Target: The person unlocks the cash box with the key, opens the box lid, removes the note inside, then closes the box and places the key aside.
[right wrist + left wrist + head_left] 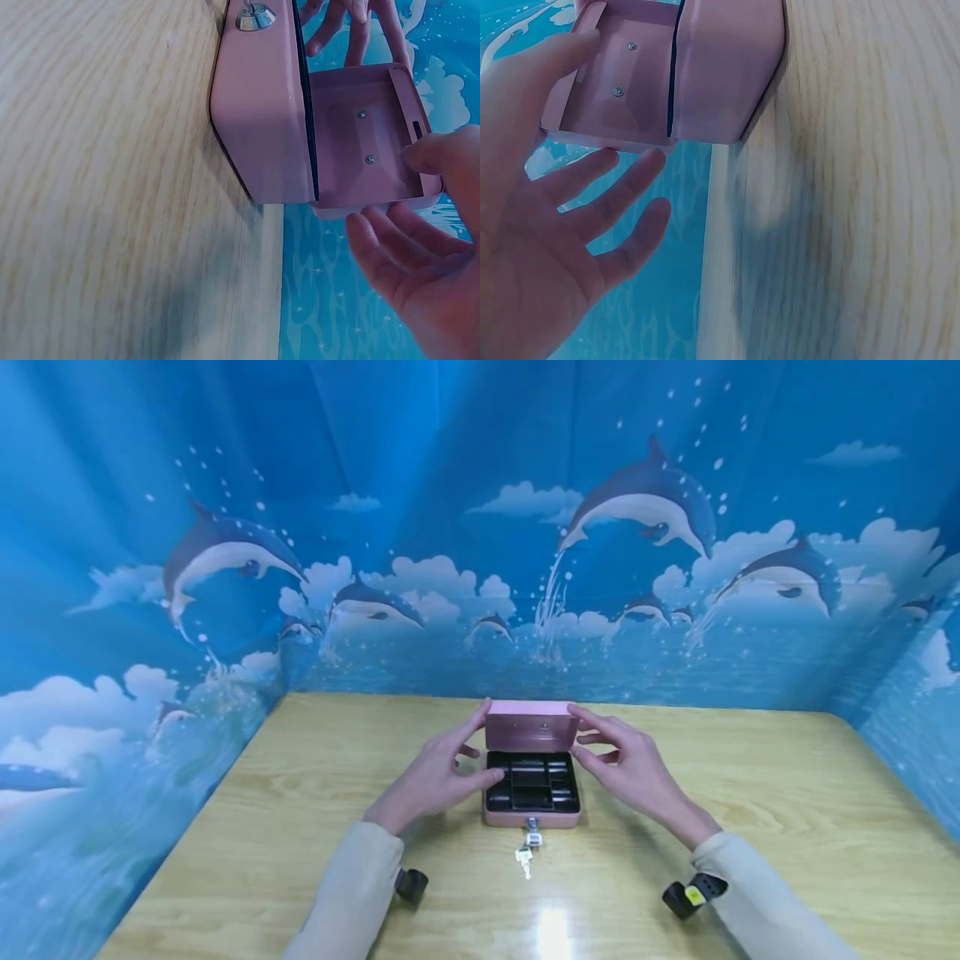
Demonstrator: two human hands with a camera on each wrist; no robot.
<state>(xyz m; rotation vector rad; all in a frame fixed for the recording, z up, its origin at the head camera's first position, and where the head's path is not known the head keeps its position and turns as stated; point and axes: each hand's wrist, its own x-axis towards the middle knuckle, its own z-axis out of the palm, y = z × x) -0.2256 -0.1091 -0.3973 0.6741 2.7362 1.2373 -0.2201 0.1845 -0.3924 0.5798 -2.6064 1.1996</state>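
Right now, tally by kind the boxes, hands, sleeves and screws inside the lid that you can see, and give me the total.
Pink box: 1
Hands: 2 (left hand, right hand)
Sleeves: 2 (left sleeve, right sleeve)
Screws inside the lid: 2
Total: 7

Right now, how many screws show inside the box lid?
2, both on the inner face of the lid: one screw toward the left hand, another screw toward the right hand.
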